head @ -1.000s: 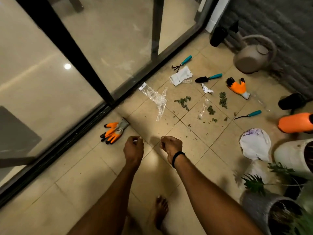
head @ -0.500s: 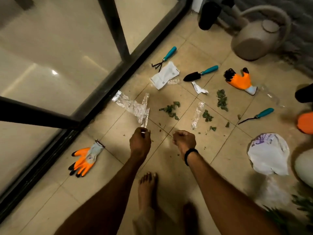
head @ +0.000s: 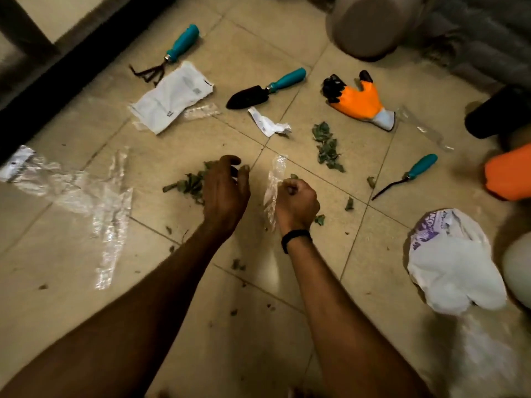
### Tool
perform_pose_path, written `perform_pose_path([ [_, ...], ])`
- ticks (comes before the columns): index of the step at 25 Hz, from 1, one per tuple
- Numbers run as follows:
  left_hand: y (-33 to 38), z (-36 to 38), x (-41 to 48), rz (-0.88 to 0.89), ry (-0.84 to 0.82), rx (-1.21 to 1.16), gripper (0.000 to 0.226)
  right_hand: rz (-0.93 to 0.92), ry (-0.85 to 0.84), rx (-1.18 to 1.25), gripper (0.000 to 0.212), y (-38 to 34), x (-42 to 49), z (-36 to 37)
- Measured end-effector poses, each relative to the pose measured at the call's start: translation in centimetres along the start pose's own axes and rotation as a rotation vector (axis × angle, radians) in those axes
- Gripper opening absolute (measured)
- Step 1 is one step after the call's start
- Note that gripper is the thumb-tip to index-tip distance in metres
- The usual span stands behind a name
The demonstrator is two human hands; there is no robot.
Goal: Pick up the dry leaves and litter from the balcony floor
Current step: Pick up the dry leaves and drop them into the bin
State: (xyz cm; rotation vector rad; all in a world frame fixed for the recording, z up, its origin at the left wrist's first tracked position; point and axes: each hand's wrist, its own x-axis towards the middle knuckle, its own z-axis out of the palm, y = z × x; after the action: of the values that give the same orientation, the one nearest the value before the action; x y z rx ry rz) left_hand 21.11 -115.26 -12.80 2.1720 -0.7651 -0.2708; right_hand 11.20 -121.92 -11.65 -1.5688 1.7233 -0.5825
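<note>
A pile of dry green leaves point(head: 184, 185) lies on the tiled balcony floor, and my left hand point(head: 227, 188) reaches over it with spread, bent fingers touching its right end. My right hand point(head: 296, 202) is a closed fist beside a narrow clear plastic strip point(head: 274, 182); nothing shows inside the fist. A second leaf pile point(head: 327, 147) lies farther off to the right. Other litter: a large clear plastic wrap point(head: 86, 193) at the left, a white paper packet point(head: 172, 96), and a crumpled paper scrap point(head: 267, 124). Small leaf bits point(head: 349, 203) dot the tiles.
A trowel point(head: 258, 93), hand rake point(head: 169, 57) and weeder point(head: 408, 176) with teal handles lie around, plus an orange glove point(head: 359, 101). A white plastic bag point(head: 451, 265) lies at the right. A watering can point(head: 370, 27) stands at the back, the door track point(head: 57, 70) at the left.
I have moved forward and lower toward the litter. My left hand has opened from a pinch and reached onto the leaf pile. My right fist now sits beside the plastic strip.
</note>
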Motion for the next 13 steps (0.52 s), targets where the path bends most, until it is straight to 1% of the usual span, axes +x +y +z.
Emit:
perform_pose_path([
  [2,1.5,4.3,0.9,0.087,-0.006,-0.034,0.03,-0.008,0.101,0.025,0.012,1.8,3.9,-1.5],
  [4,3.0,8.1,1.4,0.17,-0.088,-0.052,0.029,-0.023,0.218,0.064,0.013,4.6,7.3,-3.6],
  [5,3.3,9.3,1.5,0.165,-0.104,-0.028,0.03,-0.006,0.245,0.055,0.016,6.1,8.2,-4.5],
  [6,3.6,9.7,1.0,0.134,-0.137,0.003,0.031,0.005,0.25,-0.023,0.02,7.9,8.3,-5.8],
  [8,4.7,10.1,0.7,0.108,-0.203,0.003,0.032,-0.036,0.21,-0.133,0.026,11.0,8.7,-8.0],
  [11,6.0,10.6,0.8,0.063,-0.243,0.034,0.032,-0.087,-0.004,-0.231,0.04,12.8,9.3,-9.2],
  [13,6.8,11.1,1.2,0.081,-0.274,0.066,0.033,-0.179,-0.114,-0.355,0.038,12.6,9.7,-9.0],
])
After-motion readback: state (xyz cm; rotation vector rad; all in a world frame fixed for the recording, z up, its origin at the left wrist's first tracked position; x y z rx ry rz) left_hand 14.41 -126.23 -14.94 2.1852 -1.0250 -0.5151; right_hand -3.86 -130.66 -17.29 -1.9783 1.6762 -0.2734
